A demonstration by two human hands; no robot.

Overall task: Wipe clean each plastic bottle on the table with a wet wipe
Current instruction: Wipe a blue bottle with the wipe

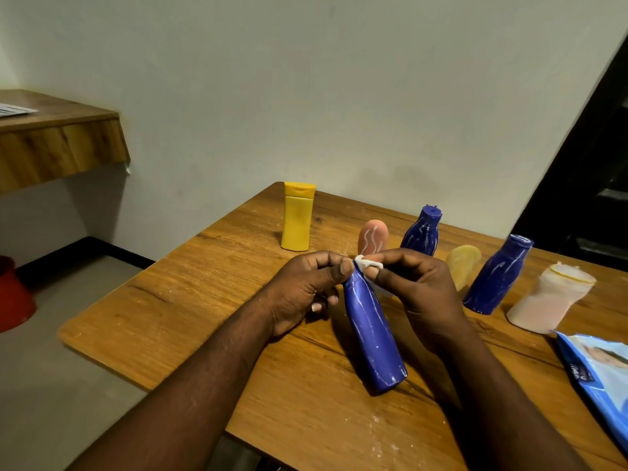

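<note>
**Stock of my table, one bottle in hand, six waiting**

1. Pack of wipes (598,379): blue, flat at the near right edge of the table (170,300), kept near my right arm so a fresh sheet is quick to draw.
2. Held bottle (370,331): blue with white streaks, tilted with its base toward me and its neck away. Whether the base rests on the wood I cannot tell. The slant brings the neck up between my hands.
3. Left hand (306,287): fingers curled round the neck, gripping it so the bottle does not turn under rubbing.
4. Right hand (418,287): thumb and forefinger pinch the wipe (367,264), bunched small and pressed to the bottle's top. I judge the cleaning has only begun there, as the body is streaked all the way down.
5. Waiting row, right to left: pale bottle (550,297); second blue bottle (498,275); amber bottle (464,263), partly behind my right hand; third blue bottle (421,232); pink bottle (373,237). Several show white marks.
6. Yellow bottle (298,217): upright, far left, apart from the row and with no marks visible.
7. Off the table: red bucket (13,294) on the floor; wooden shelf (57,144) on the wall.
</note>
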